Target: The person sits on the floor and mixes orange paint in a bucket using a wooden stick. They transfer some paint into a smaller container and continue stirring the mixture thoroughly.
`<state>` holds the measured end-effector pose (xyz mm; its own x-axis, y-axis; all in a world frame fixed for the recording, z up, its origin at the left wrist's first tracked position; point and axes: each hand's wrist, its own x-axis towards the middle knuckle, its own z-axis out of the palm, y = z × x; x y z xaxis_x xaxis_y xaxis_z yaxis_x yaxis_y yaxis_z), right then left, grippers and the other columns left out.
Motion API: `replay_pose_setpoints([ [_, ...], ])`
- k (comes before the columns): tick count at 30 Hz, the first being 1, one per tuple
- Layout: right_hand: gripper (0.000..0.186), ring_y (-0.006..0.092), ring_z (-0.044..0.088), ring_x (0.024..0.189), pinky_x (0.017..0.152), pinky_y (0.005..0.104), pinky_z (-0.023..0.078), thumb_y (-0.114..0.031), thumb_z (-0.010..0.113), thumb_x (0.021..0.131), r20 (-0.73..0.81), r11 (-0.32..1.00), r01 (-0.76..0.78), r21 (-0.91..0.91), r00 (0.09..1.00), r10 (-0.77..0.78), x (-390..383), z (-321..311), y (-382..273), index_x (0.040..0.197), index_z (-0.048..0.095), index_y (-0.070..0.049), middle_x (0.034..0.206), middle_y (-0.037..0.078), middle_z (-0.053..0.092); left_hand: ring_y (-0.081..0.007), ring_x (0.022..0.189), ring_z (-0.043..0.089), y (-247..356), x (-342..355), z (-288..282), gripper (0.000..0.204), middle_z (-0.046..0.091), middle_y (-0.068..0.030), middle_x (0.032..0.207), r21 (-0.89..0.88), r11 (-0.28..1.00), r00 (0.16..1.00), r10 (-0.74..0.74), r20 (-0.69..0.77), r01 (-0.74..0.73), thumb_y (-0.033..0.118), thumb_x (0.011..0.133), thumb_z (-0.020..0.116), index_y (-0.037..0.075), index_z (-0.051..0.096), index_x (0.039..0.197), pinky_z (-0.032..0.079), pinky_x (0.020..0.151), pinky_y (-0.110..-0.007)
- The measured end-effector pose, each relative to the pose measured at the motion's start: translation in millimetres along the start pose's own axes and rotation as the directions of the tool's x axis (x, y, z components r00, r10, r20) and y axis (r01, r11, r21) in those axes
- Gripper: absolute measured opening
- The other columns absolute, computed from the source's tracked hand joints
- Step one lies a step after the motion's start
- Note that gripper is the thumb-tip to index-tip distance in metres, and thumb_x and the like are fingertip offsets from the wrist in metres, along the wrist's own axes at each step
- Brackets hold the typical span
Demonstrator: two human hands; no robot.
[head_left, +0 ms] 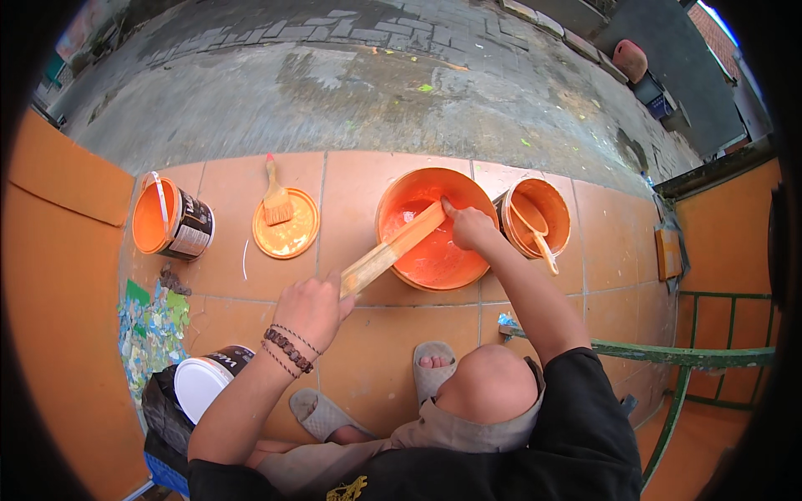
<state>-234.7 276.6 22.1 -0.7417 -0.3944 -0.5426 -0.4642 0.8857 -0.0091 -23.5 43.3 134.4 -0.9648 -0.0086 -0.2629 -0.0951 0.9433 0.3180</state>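
Note:
My left hand (309,311), with braided bracelets at its wrist, is closed round the bare end of a flat wooden stick (368,269). The stick slants up to the right, its far part coated in orange paint. My right hand (469,227) pinches the coated end, over a wide round bucket (391,196). Wet orange paint (443,260) covers the bucket's bottom and inner wall. Just right of it stands a smaller paint pail (561,200) with an orange-smeared dipper (532,219) resting in its mouth, handle over the rim.
A paintbrush (278,209) lies on an orange-smeared lid (286,244). Further left is an open paint can (188,225). Paint flakes (154,330) and a white-lidded can (200,391) are at my left. On my right stands a green metal frame (710,357). Grey paving (351,100) lies beyond the tiles.

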Motion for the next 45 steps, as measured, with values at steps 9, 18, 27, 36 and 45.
replay_pose_setpoints([
  [9, 0.042, 0.0238, 0.059, 0.066, 0.054, 0.0362, 0.047, -0.009, 0.049, 0.081, 0.201, 0.755, -0.218, 0.618, 0.973, 0.117, 19, -3, 4, 0.122, 0.046, -0.004, 0.082, 0.014, 0.061, -0.0349, 0.064, 0.062, 4, -13, -12, 0.036, 0.06, -0.0178, 0.065, 0.088, 0.994, 0.998, -0.06, 0.025, 0.057, 0.031, 0.083, 0.063, 0.0, 0.054, 0.099, 0.05, 0.06, -0.044],
  [18, 0.013, 0.0046, 0.022, 0.04, 0.034, 0.0188, 0.016, -0.015, 0.044, 0.082, 0.48, -0.363, -0.527, 0.768, 0.85, -0.218, 30, -8, 15, 0.074, 0.035, -0.011, 0.055, -0.002, 0.035, -0.0337, 0.065, 0.063, 4, -16, -3, 0.037, 0.061, -0.0166, 0.067, 0.101, 0.994, 0.999, -0.043, -0.014, 0.044, 0.031, 0.083, 0.063, 0.001, 0.053, 0.101, 0.05, 0.059, -0.042],
  [27, 0.011, 0.0063, 0.024, 0.04, 0.035, 0.0226, 0.018, -0.021, 0.041, 0.085, 0.427, 0.116, -0.427, 0.897, 0.904, 0.028, -25, -20, -20, 0.079, 0.038, -0.011, 0.055, -0.001, 0.037, -0.0336, 0.065, 0.062, 4, -14, -7, 0.038, 0.06, -0.0171, 0.067, 0.089, 0.994, 0.997, -0.069, 0.036, 0.066, 0.03, 0.082, 0.064, 0.0, 0.053, 0.102, 0.05, 0.059, -0.042],
  [36, 0.065, 0.0429, 0.058, 0.097, 0.087, 0.0434, 0.045, -0.014, 0.041, 0.075, -0.04, 0.818, 0.229, 0.528, 0.969, -0.245, -83, -22, -84, 0.137, 0.032, 0.007, 0.099, 0.033, 0.059, -0.0336, 0.065, 0.063, 9, -8, -4, 0.038, 0.061, -0.0175, 0.067, 0.071, 0.995, 0.997, -0.07, 0.024, 0.068, 0.03, 0.082, 0.064, -0.001, 0.054, 0.102, 0.051, 0.059, -0.042],
  [45, 0.065, 0.0402, 0.059, 0.099, 0.088, 0.0423, 0.046, -0.012, 0.04, 0.077, -0.048, 0.823, 0.171, 0.543, 0.984, -0.173, -54, -11, -76, 0.137, 0.029, 0.009, 0.102, 0.032, 0.059, -0.0333, 0.064, 0.063, 7, -11, 5, 0.04, 0.06, -0.0173, 0.067, 0.079, 0.996, 0.998, -0.041, -0.038, 0.044, 0.03, 0.082, 0.064, -0.002, 0.054, 0.104, 0.05, 0.059, -0.042],
])
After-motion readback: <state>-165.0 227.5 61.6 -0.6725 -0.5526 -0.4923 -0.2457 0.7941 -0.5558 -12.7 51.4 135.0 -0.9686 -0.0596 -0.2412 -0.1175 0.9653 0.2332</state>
